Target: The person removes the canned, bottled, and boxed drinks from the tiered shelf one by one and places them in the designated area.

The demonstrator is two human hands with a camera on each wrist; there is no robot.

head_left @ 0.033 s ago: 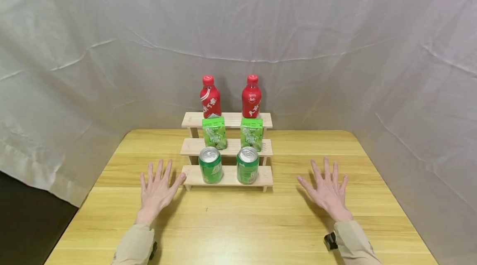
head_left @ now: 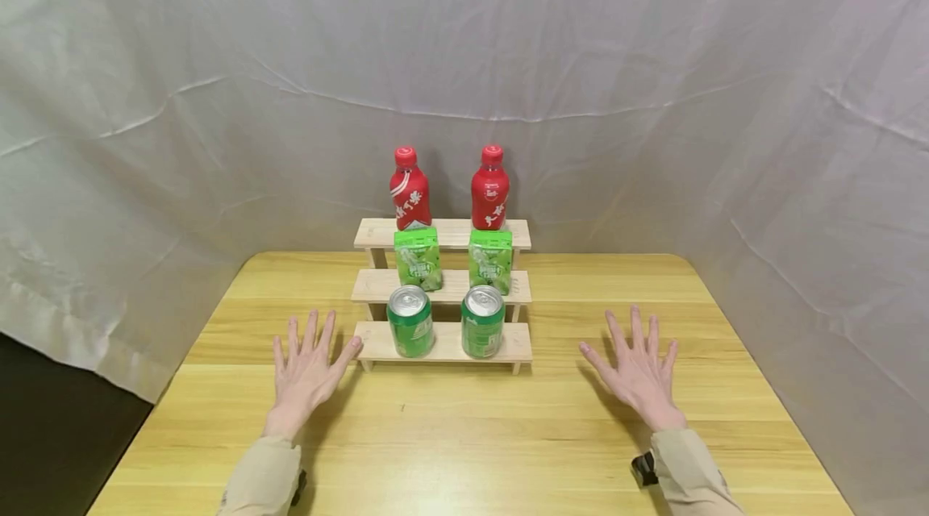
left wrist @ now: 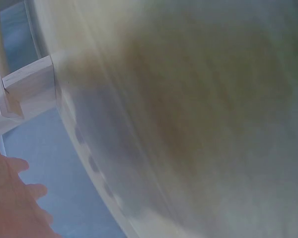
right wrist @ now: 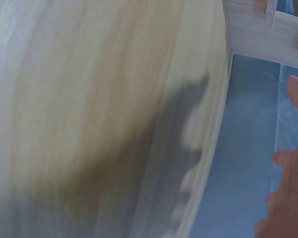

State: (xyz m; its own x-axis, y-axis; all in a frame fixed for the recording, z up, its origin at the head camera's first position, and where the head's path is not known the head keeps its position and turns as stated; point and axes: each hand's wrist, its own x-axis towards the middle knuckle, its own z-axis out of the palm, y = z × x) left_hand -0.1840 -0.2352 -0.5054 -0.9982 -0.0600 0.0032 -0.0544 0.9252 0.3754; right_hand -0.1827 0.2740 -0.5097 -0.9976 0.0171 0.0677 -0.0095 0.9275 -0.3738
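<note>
My left hand [head_left: 306,375] is palm down with fingers spread, just left of a three-tier wooden stand [head_left: 373,339]. The right hand [head_left: 639,375] is spread the same way, farther from the stand's right side. Both hold nothing, and each casts a shadow on the table. Two green drink cans [head_left: 412,330] [head_left: 482,330] stand upright on the lowest tier. On the middle tier are two green drink cartons [head_left: 418,262] [head_left: 489,264]. Two red bottles [head_left: 410,193] [head_left: 490,193] stand on the top tier. The left wrist view catches the left fingers [left wrist: 15,198] beside the stand's leg.
A yellow wood-grain table [head_left: 464,435] lies under everything. Pale grey cloth [head_left: 464,56] hangs behind it and along both sides. Black wrist straps [head_left: 644,469] show at the sleeves. A dark area [head_left: 58,435] lies beyond the table's left edge.
</note>
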